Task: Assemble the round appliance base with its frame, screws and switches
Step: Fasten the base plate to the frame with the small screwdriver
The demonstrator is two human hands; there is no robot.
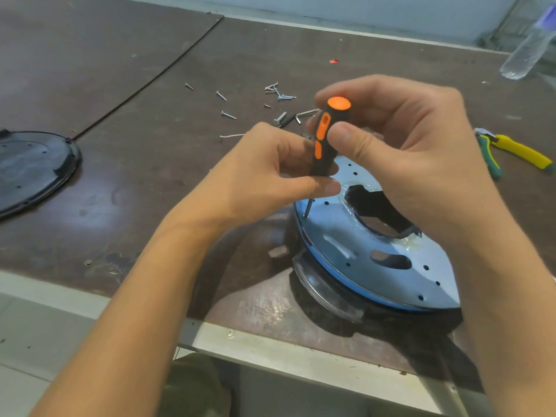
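Brown table (126,212), base (376,260), screws (229,115), pliers (523,151), black cover (33,167)

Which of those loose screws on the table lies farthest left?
The small lone screw, at the scatter's left end; all the others lie to its right, toward the heap.

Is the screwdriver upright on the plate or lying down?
The screwdriver is upright, slightly tilted: left hand and right hand hold its handle, tip on the plate near its rim.

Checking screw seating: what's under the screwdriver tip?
The screwdriver tip lands on the round plate near its left rim. Whether a screw sits beneath cannot be seen; the tip covers that spot.
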